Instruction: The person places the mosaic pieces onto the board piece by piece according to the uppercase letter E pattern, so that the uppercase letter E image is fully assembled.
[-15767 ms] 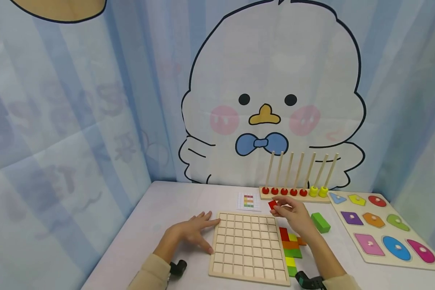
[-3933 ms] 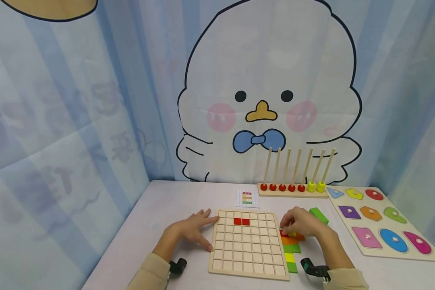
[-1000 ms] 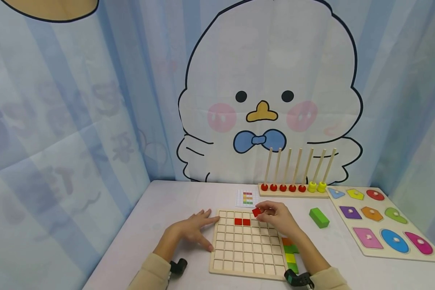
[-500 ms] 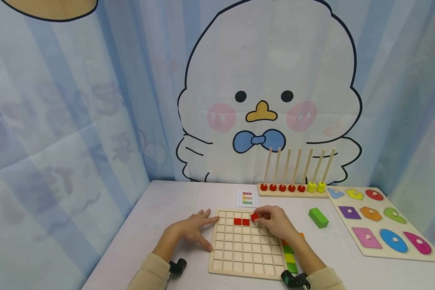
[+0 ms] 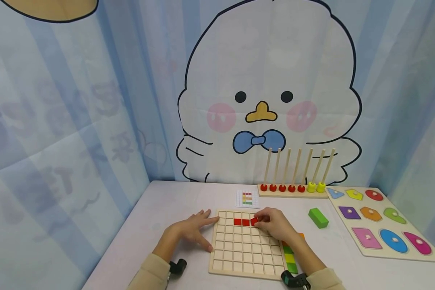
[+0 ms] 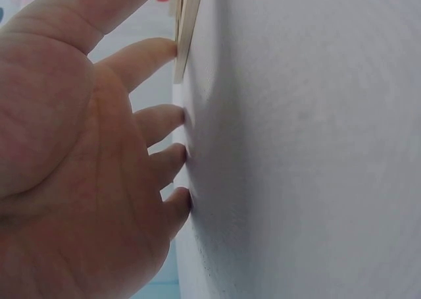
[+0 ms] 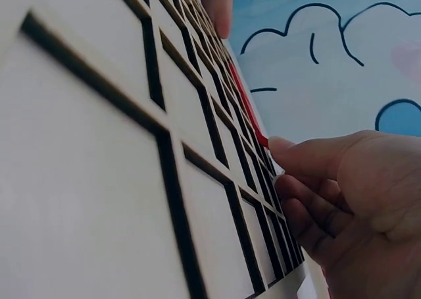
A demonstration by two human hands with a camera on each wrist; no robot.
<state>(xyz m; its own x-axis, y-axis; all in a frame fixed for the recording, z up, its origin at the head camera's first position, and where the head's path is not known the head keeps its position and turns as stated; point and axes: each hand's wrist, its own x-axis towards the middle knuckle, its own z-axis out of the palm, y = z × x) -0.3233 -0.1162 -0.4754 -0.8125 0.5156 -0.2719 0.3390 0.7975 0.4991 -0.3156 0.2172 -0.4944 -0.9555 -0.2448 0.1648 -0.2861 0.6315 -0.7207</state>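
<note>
A wooden grid board (image 5: 248, 257) lies on the table, and two red square tiles (image 5: 241, 222) sit side by side in its second row. Just right of them, my right hand (image 5: 274, 223) pinches a third red tile (image 5: 253, 221) between thumb and fingers, slightly skewed at its cell. In the right wrist view the thumb and fingertips of that hand (image 7: 342, 200) meet at the red tile's edge. My left hand (image 5: 193, 229) is spread along the board's left side, its thumb and index finger touching the frame. The left wrist view shows the other fingertips on the table.
Green and yellow tiles (image 5: 290, 257) lie along the board's right edge, partly under my right forearm. A printed pattern card (image 5: 247, 198) is behind the board. Farther back stands a peg rack (image 5: 293, 193) with beads. A green block (image 5: 318, 218) and a shape puzzle board (image 5: 388, 229) are to the right.
My right hand has carried the third red tile from the loose tiles at the right to the board and lowered it beside the other two. The left hand stays in place.
</note>
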